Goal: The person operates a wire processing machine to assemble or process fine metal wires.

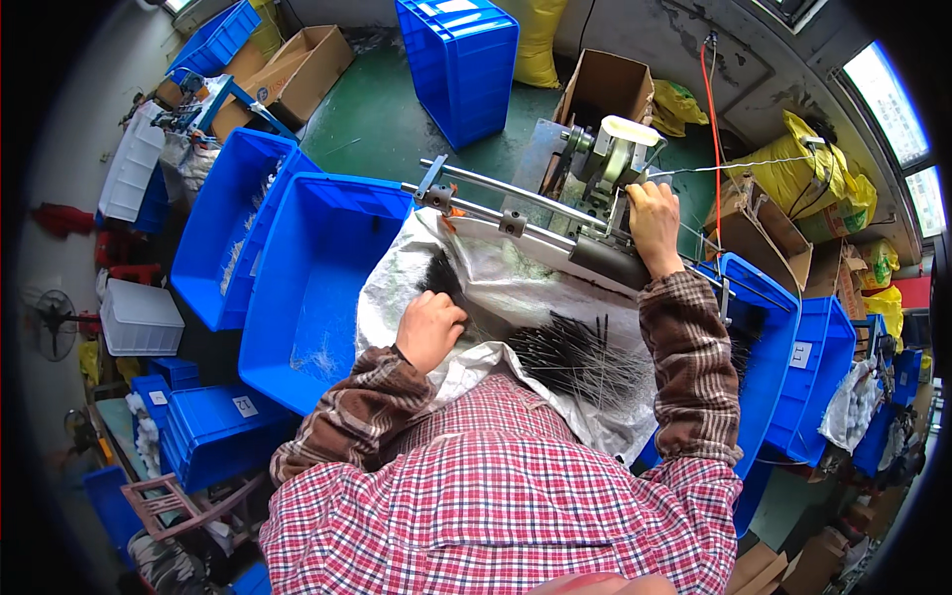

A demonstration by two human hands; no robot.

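My left hand [430, 329] is closed, its fingers curled over a white woven sack [496, 260] spread across my lap. Beside those fingers is a dark tuft of thin strands [439, 275]; whether they grip it I cannot tell. A loose heap of thin black rods [575, 357] with pale ends lies on the sack between my arms. My right hand [654, 226] reaches forward, fingers bent and pressed together at the side of a small green-grey bench machine [607, 164]. What its fingertips hold is hidden. Metal guide rails [496, 213] run leftward from the machine.
Blue plastic bins [317, 258] stand close on my left, and another blue bin [769, 317] is against my right side. Behind the machine is an open cardboard box [607, 87]. A red cable [712, 129] hangs near my right hand. Yellow sacks [808, 164] lean by the wall.
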